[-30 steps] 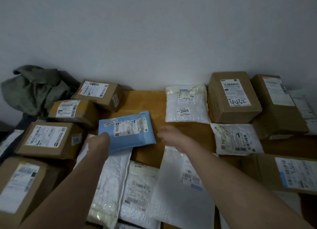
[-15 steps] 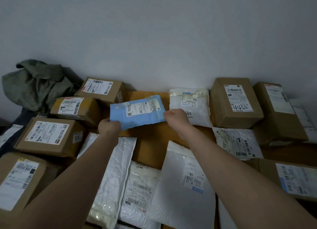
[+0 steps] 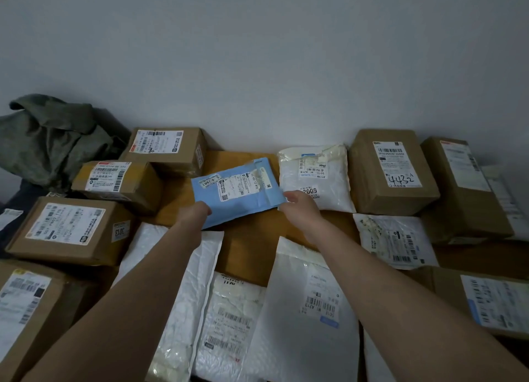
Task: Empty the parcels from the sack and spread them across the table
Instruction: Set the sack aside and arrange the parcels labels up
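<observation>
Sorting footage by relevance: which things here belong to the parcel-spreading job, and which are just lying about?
Job:
- blue mailer, held by left hand and right hand
- white mailers
- cardboard boxes
- table

Lying about:
- green cloth heap, possibly the sack

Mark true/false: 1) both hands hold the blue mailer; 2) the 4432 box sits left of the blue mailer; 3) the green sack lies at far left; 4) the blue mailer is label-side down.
1) True: left hand and right hand each grip an edge of the blue mailer.
2) False: the 4432 box is right of it, beyond the white 2009 mailer.
3) True: the green sack lies crumpled by the wall.
4) False: its labels face up.
</observation>
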